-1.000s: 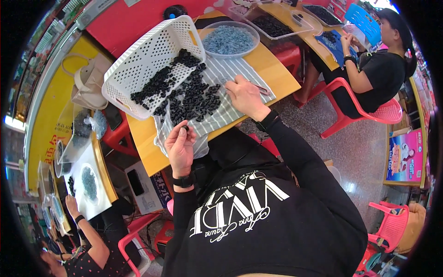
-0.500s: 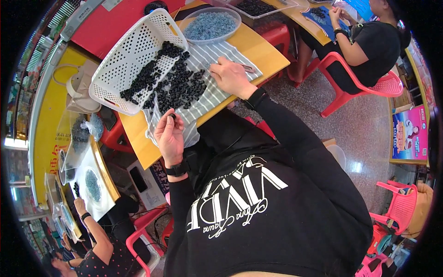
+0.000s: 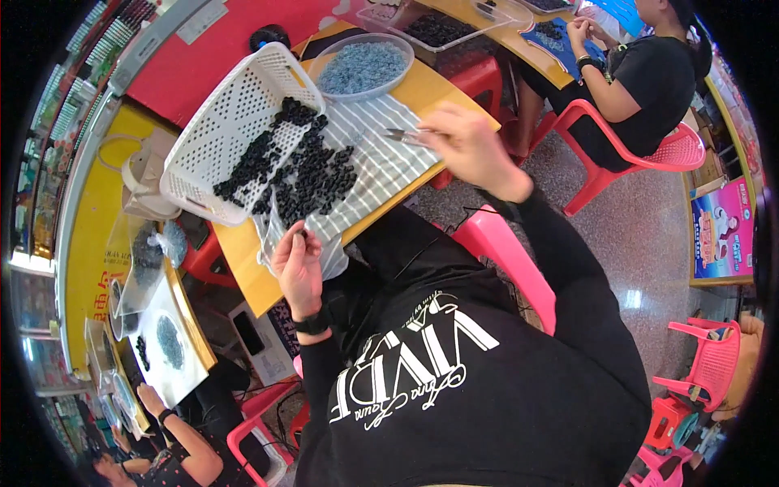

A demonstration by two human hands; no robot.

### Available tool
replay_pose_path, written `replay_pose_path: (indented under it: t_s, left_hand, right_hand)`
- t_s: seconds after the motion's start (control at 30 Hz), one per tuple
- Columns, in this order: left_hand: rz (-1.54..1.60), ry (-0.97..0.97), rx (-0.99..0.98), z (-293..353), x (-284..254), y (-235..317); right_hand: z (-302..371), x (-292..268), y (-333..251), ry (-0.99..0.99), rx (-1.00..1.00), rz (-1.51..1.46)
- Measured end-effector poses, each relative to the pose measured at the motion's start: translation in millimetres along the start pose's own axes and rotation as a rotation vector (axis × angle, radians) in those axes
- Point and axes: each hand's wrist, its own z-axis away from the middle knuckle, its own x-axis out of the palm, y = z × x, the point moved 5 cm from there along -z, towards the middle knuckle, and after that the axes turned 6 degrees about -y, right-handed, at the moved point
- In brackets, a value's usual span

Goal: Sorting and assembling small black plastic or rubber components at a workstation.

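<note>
My left hand (image 3: 299, 272) is closed in a pinch at the table's front edge, with a small black piece (image 3: 303, 234) between thumb and fingertips. To the right, my right hand (image 3: 471, 146) is raised above the striped cloth. It is closed around a pointed metal tool with two prongs (image 3: 403, 136), tips directed left; whether it is tweezers or snips I cannot tell. A heap of small black pieces (image 3: 320, 174) lies on the striped cloth (image 3: 393, 122) and spreads into the tipped white perforated basket (image 3: 215, 122). Some clear plastic film (image 3: 333, 256) lies beneath my left hand.
A clear round tub (image 3: 361, 69) of bluish beads stands at the back of the wooden table (image 3: 243, 276). A pink chair (image 3: 511, 268) is beside my right arm. One person (image 3: 649, 89) sits at the far right, another (image 3: 182, 454) works at the lower left.
My right hand has lifted off the cloth and moved right, and the metal tool's prongs now point left from it. My left hand keeps its pinch near the same spot.
</note>
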Motion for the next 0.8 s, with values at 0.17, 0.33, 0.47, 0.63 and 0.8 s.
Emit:
replay_pose_path:
  t_s: [0.17,0.33,0.47,0.63,0.8]
  left_hand:
    - [-0.054,0.017,-0.047,-8,10,4]
    - [-0.101,0.032,-0.095,-14,11,0]
    - [-0.127,0.048,-0.089,-13,6,3]
    - [-0.162,0.039,-0.084,-14,8,2]
    - [-0.159,0.000,-0.072,-13,11,3]
  right_hand:
    - [57,-106,57,0.053,0.366,-0.040]
    - [105,-106,127,-0.061,0.561,-0.023]
    - [104,-67,138,-0.092,0.503,-0.138]
    - [92,-43,138,-0.172,0.507,-0.082]
    - [95,-21,134,-0.137,0.431,-0.054]
